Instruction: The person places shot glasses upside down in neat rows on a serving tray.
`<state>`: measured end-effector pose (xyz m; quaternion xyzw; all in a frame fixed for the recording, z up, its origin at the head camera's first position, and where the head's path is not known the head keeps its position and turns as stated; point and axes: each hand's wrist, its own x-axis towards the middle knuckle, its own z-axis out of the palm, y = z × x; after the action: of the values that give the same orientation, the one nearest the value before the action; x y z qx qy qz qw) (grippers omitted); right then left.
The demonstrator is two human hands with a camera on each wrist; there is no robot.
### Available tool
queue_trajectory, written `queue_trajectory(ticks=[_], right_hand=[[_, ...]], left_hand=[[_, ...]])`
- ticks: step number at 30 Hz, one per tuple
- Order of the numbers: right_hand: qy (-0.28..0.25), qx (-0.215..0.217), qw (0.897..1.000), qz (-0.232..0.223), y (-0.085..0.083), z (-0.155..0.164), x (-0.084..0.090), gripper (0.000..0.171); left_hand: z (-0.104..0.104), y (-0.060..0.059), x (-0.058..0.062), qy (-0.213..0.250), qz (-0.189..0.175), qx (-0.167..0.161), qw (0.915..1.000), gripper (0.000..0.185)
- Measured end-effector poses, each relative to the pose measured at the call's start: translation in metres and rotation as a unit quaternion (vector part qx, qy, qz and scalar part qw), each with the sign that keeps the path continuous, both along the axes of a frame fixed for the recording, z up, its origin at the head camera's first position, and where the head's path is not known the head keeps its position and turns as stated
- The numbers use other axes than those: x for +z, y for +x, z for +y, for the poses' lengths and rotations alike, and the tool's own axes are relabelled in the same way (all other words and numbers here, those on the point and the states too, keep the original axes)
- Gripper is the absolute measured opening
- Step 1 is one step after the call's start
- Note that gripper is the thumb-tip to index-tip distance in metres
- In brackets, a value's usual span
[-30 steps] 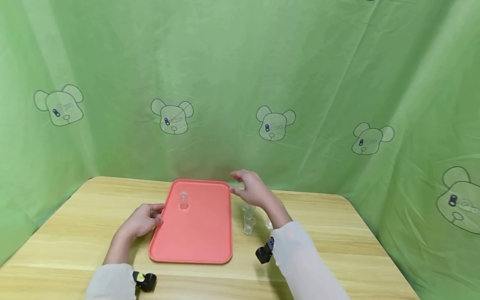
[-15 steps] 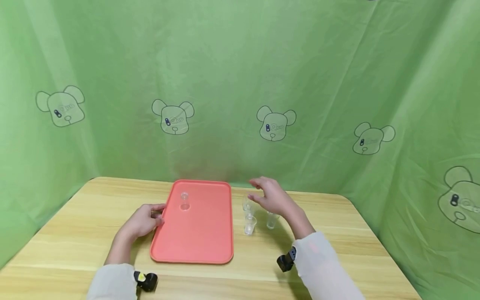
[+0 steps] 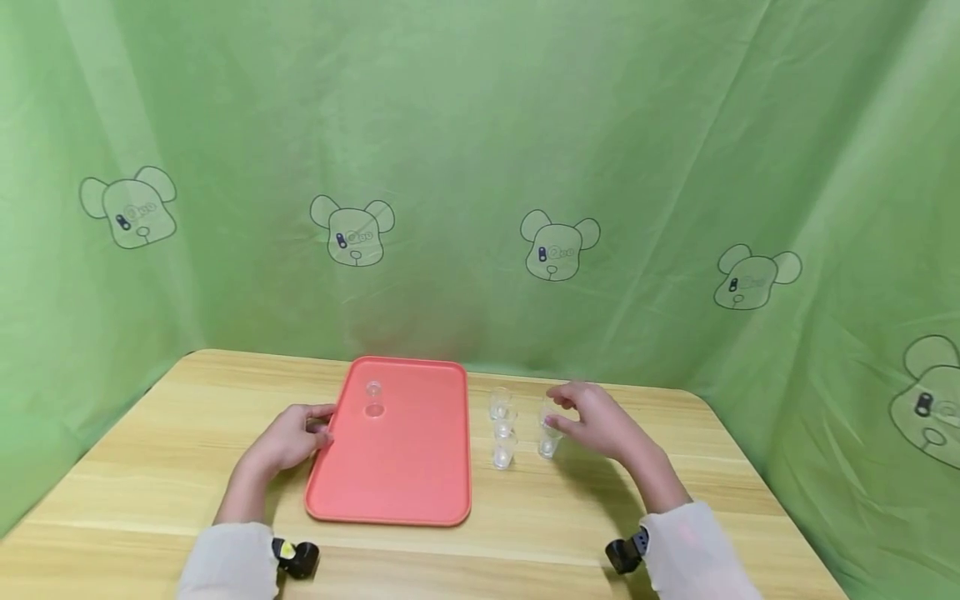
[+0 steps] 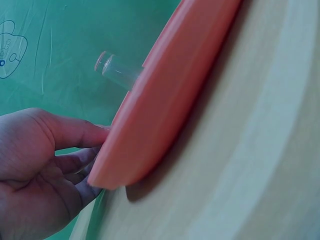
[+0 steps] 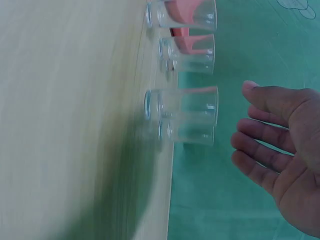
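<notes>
The right hand, fingers spread and holding nothing, is hovering just beside the small clear plastic cups right of centre frame on the wooden surface. Closing gently around one cup should avoid toppling its neighbours. The left hand is gripping the salmon-pink rectangular tray. Since earlier, the right hand has been travelling rightward from the tray.

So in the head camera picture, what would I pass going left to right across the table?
Left hand → red tray with one small clear cup on it → column of clear cups on the table → right hand, next to further cups.
</notes>
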<state>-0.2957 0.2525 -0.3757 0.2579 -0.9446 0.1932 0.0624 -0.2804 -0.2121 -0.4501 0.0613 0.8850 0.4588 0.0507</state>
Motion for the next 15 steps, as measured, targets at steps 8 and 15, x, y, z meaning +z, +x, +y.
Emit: queue_trajectory(ticks=[8,15], right_hand=[[-0.001,0.016,0.999,-0.034,0.004,0.016,-0.006,0.041],[-0.011,0.019,0.995,-0.098,0.003,0.023,-0.013,0.051]], left_hand=[[0.0,0.001,0.002,0.0,0.0,0.0,1.0,0.051],[0.001,0.001,0.002,0.004,-0.003,0.003,1.0,0.05]])
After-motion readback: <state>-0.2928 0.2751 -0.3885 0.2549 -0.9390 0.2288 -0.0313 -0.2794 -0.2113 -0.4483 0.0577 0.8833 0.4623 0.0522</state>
